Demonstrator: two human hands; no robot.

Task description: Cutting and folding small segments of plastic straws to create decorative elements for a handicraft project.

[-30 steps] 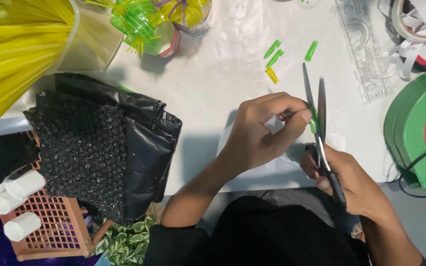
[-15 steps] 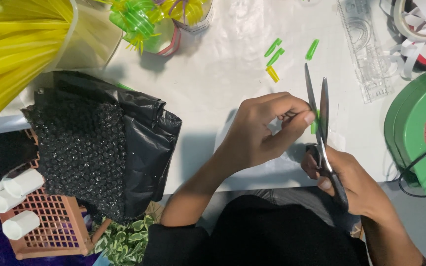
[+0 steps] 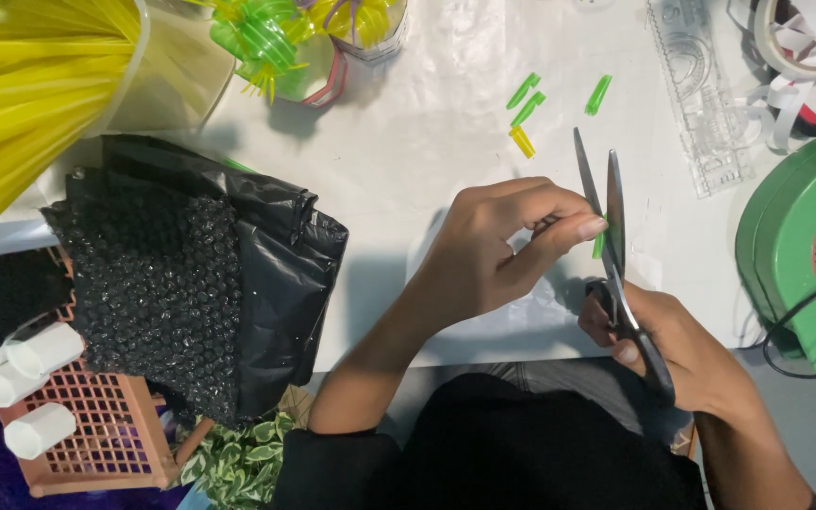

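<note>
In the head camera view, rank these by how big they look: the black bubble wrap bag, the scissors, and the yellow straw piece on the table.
1. Black bubble wrap bag, easily largest.
2. Scissors, held in the right hand.
3. Yellow straw piece, smallest.
The scissors are raised nearer the camera, but the order holds.

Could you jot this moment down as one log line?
left hand: pinches green straw piece | right hand: holds scissors, blades at piece | cut pieces on table

We see shiny dark metal scissors (image 3: 609, 236), a glossy green plastic strip (image 3: 598, 245), crinkly black bubble wrap (image 3: 158, 293), a smooth white plastic table cover (image 3: 427, 123), a clear plastic ruler (image 3: 701, 104).
</note>
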